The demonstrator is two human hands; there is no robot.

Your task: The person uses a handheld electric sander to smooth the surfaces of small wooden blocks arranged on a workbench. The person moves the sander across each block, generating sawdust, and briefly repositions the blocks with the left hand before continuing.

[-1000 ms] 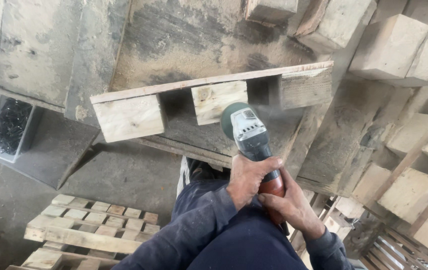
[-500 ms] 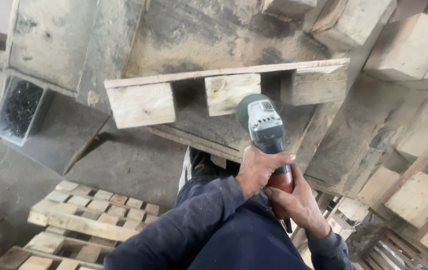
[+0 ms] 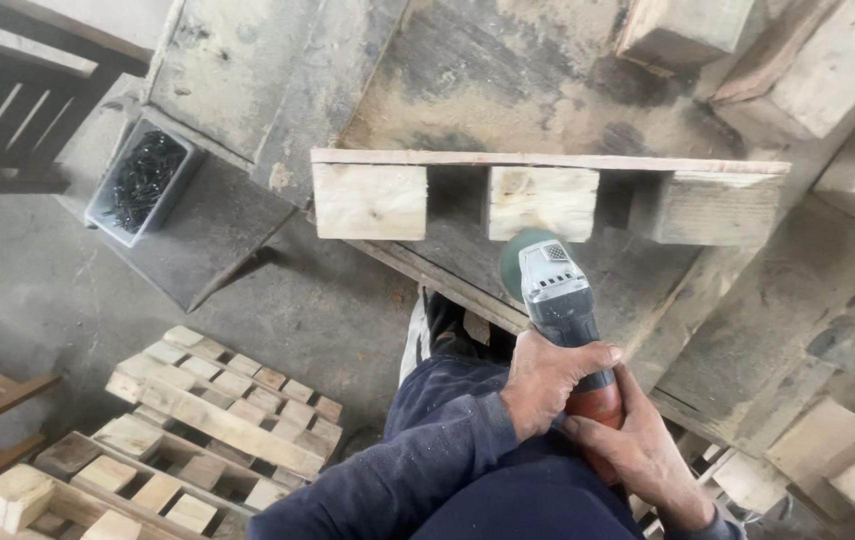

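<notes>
Both my hands grip a power tool (image 3: 557, 300) with a grey body, a green round head and a red rear handle. My left hand (image 3: 547, 385) wraps the body from the left. The red handle end sits in my right hand (image 3: 637, 455), just behind and below. The tool's head sits just below the middle wooden block (image 3: 542, 203), one of three blocks under a thin plank (image 3: 547, 160) lying on the worn workbench (image 3: 507, 70). The other blocks are the left one (image 3: 369, 200) and the right one (image 3: 715, 208).
A grey tray of dark nails (image 3: 137, 185) sits on the bench's lower left corner. Slatted pallet pieces (image 3: 217, 410) lie on the concrete floor at the left. Loose wooden blocks (image 3: 827, 70) are stacked at the right. My shoe (image 3: 427, 330) shows below the bench edge.
The view has swung so the plank and blocks look level and more central. The tool's head has come to sit right under the middle block. Both hands keep their hold.
</notes>
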